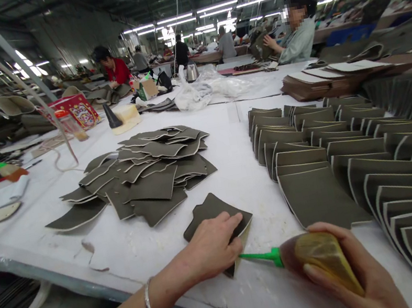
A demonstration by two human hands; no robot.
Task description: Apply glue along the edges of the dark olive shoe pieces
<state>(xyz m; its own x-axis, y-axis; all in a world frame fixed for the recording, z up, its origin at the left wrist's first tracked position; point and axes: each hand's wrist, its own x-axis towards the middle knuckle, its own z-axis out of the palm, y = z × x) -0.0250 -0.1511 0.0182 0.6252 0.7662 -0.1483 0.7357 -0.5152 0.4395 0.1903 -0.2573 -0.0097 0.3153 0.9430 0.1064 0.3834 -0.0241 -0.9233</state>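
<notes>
My left hand (pixel 210 246) presses flat, fingers together, on a dark olive cut piece of material (pixel 210 211) near the front edge of the white table (pixel 233 170). My right hand (pixel 354 271) is wrapped round a yellowish glue bottle (pixel 320 256). Its green nozzle (pixel 260 257) points left and touches the lower right edge of that piece. A silver bracelet sits on my left wrist.
A loose heap of olive pieces (pixel 145 170) lies left of centre. Overlapping rows of white-edged pieces (pixel 350 160) fill the right side. Brown stacks (pixel 324 81), plastic bags (pixel 206 90) and a brush (pixel 7 170) lie further off. Other people work at tables behind.
</notes>
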